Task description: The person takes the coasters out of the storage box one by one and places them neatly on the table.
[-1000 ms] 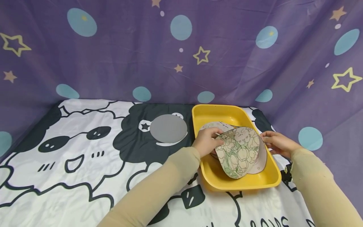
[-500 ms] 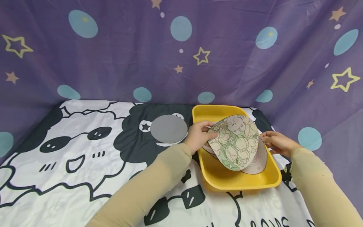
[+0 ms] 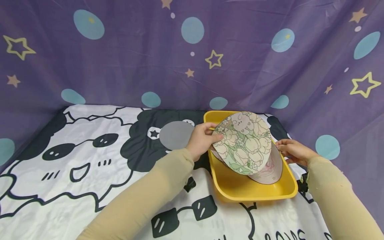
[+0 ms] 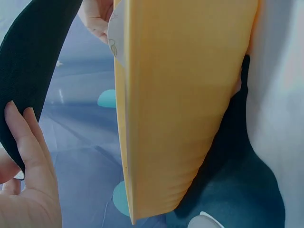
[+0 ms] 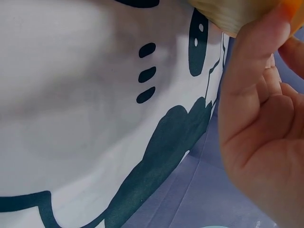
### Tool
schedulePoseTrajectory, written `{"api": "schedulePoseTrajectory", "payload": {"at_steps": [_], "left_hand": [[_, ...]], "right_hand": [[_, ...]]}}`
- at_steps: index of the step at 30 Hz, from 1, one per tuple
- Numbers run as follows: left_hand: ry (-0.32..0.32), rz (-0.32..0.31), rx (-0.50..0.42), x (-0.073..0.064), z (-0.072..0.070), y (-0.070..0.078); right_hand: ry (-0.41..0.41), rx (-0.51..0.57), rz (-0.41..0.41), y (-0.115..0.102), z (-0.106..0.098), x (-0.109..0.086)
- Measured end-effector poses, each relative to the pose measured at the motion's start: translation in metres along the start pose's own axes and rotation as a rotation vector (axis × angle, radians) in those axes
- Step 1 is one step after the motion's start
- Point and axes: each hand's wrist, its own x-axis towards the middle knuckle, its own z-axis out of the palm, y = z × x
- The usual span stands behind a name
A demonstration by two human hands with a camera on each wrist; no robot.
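My left hand (image 3: 201, 139) pinches the left edge of a round mat (image 3: 244, 143) printed with a bunny and pale tulips. This mat is raised and tilted above a yellow tray (image 3: 249, 191); its dark underside (image 4: 33, 61) faces the left wrist camera. Beneath it, a pink round mat (image 3: 273, 168) lies in the tray, partly covered. Another mat edge shows near my left fingers, mostly hidden. My right hand (image 3: 295, 151) grips the tray's right rim with thumb and fingers, close to the pink mat's edge.
A grey oval mat (image 3: 175, 136) lies on the cartoon-print cloth (image 3: 75, 200), left of the tray and partly behind my left hand. A purple curtain (image 3: 135, 56) with stars and dots hangs behind and to the right.
My left hand has lifted the tulip mat up and to the left, uncovering more of the pink mat. My right hand has stayed at the tray's rim.
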Motion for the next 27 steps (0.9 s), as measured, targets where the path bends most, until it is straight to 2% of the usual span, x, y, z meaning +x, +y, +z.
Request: {"api": "schedulePoseTrajectory", "payload": {"at_steps": [9, 18, 27], "left_hand": [[0.035, -0.009, 0.012, -0.006, -0.010, 0.007], [0.066, 0.038, -0.040, -0.012, -0.026, 0.015], [0.132, 0.051, -0.027, -0.018, -0.045, 0.018]], "right_hand": [[0.011, -0.025, 0.019, -0.004, 0.002, 0.000], [0.028, -0.054, 0.034, -0.008, 0.001, -0.001], [0.041, -0.043, 0.033, -0.003, 0.003, 0.001]]}}
